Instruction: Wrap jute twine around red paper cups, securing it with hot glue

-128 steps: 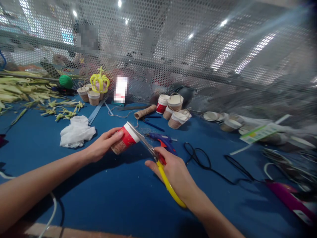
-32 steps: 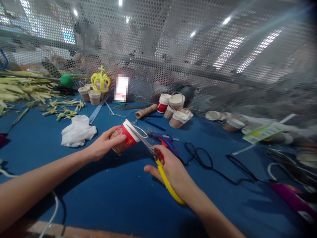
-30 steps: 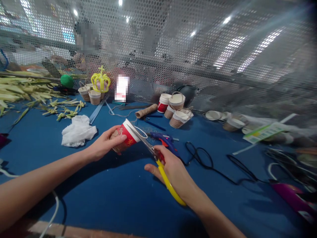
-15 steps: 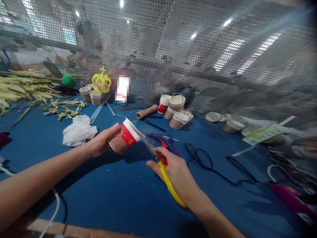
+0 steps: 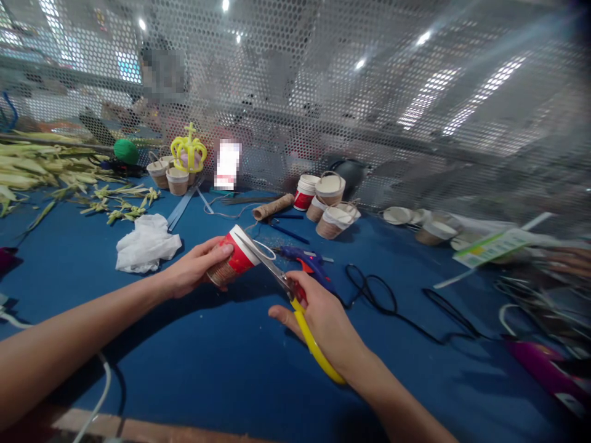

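Gripping a red-and-white cup (image 5: 241, 257), the left hand (image 5: 203, 264) covers part of its side and base, with most of the fingers out of sight beneath it. The right hand (image 5: 318, 304) is closed around the scissors (image 5: 310, 341); its grip on the red inner part of the handles is largely hidden, and one blade tip is hard to follow at the rim. The cup lies between the two hands, tilted, its mouth towards the right hand, and the blades touch its white rim, where a thin white strip (image 5: 268, 247) curls away. The left forearm slants in from the left edge, thumb along the cup's upper side; the right comes from the lower right, its thumb standing apart. Just beyond lies a blue glue gun (image 5: 310, 261), partly behind the right hand. Farther out on the table (image 5: 207, 375) are a white cloth (image 5: 146, 245), a twine roll (image 5: 273, 207) and wrapped cups (image 5: 330, 224). A smeared shape (image 5: 572, 261) at the right edge is unreadable.
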`<move>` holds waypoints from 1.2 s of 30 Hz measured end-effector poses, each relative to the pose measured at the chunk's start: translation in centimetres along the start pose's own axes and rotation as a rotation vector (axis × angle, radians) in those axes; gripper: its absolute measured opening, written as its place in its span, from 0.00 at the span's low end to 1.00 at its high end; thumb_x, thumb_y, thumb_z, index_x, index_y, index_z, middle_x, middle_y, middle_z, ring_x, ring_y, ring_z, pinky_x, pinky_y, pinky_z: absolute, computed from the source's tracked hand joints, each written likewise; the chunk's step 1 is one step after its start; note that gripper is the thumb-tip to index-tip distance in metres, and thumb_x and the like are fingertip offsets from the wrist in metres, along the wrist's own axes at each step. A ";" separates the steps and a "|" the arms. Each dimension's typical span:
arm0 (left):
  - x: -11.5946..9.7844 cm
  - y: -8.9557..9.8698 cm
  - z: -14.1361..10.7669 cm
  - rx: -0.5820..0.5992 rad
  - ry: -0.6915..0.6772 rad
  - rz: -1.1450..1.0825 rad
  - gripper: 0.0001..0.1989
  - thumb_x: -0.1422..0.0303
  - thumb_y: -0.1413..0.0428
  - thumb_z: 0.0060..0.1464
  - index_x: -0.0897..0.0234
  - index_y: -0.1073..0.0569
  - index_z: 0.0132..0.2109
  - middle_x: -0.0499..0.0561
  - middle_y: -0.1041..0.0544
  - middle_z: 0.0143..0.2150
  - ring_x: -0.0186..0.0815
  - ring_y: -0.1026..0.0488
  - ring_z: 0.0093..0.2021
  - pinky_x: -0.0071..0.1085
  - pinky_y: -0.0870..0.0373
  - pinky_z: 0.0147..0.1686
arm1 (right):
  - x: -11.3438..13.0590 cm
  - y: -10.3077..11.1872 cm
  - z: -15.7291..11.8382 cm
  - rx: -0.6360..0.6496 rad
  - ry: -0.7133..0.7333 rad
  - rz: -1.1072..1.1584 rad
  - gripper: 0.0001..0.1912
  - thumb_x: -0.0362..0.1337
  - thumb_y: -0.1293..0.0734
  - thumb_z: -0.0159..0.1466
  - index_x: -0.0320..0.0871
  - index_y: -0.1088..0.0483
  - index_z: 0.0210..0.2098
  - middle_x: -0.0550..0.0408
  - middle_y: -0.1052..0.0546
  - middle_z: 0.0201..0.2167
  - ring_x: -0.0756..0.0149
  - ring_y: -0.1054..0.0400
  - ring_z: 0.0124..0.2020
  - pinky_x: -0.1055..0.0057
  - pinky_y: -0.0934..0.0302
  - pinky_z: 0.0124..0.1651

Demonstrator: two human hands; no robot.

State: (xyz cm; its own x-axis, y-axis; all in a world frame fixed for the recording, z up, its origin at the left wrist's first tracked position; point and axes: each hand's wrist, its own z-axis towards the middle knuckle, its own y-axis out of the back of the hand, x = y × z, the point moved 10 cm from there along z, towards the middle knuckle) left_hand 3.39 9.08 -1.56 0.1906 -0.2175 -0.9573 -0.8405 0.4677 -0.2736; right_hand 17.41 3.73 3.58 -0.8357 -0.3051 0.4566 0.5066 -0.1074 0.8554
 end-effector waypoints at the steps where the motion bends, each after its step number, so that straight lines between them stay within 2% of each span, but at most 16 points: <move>1: -0.1 0.0 0.0 -0.008 -0.002 0.006 0.20 0.58 0.48 0.50 0.59 0.35 0.49 0.54 0.28 0.35 0.35 0.30 0.29 0.28 0.32 0.22 | 0.0 0.0 0.0 0.008 -0.006 -0.006 0.20 0.49 0.35 0.52 0.42 0.38 0.38 0.54 0.30 0.28 0.66 0.35 0.27 0.69 0.40 0.31; 10: -0.2 0.5 0.2 -0.008 -0.019 -0.036 0.20 0.58 0.47 0.49 0.62 0.34 0.47 0.54 0.28 0.34 0.36 0.30 0.28 0.30 0.32 0.23 | 0.5 0.5 0.0 0.006 -0.014 -0.071 0.15 0.48 0.37 0.55 0.42 0.36 0.35 0.56 0.29 0.23 0.67 0.35 0.24 0.71 0.42 0.28; 16: 0.8 0.6 0.5 0.007 0.051 -0.123 0.21 0.54 0.50 0.49 0.67 0.30 0.43 0.57 0.27 0.31 0.35 0.31 0.26 0.29 0.33 0.23 | 0.1 0.4 0.0 0.001 -0.007 -0.070 0.17 0.49 0.37 0.55 0.42 0.37 0.35 0.56 0.29 0.24 0.67 0.35 0.24 0.71 0.41 0.29; 23: -0.8 0.3 0.1 -0.037 -0.075 0.006 0.17 0.60 0.46 0.49 0.63 0.31 0.45 0.51 0.26 0.38 0.34 0.31 0.34 0.27 0.37 0.32 | -0.4 -0.3 0.0 0.007 -0.009 -0.007 0.21 0.47 0.33 0.51 0.43 0.39 0.40 0.53 0.30 0.32 0.65 0.35 0.30 0.68 0.39 0.33; 30: -1.2 0.4 0.0 -0.052 -0.113 0.092 0.16 0.59 0.48 0.50 0.62 0.31 0.44 0.49 0.28 0.36 0.31 0.34 0.31 0.25 0.40 0.30 | -0.1 0.1 0.1 0.020 -0.051 -0.031 0.16 0.47 0.36 0.54 0.43 0.38 0.36 0.55 0.30 0.26 0.66 0.35 0.26 0.69 0.40 0.30; 36: -1.3 0.9 0.0 -0.083 -0.110 0.079 0.17 0.60 0.46 0.49 0.63 0.32 0.45 0.51 0.28 0.39 0.33 0.32 0.35 0.27 0.38 0.34 | 0.3 0.3 0.0 0.015 -0.020 -0.074 0.15 0.48 0.38 0.56 0.43 0.37 0.35 0.56 0.29 0.24 0.66 0.35 0.25 0.70 0.41 0.29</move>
State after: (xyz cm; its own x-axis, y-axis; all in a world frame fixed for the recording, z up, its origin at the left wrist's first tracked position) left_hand 2.44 9.75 -0.58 0.1727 -0.0851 -0.9813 -0.8934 0.4060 -0.1925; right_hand 17.31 3.58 3.98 -0.8749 -0.2775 0.3970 0.4405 -0.1150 0.8904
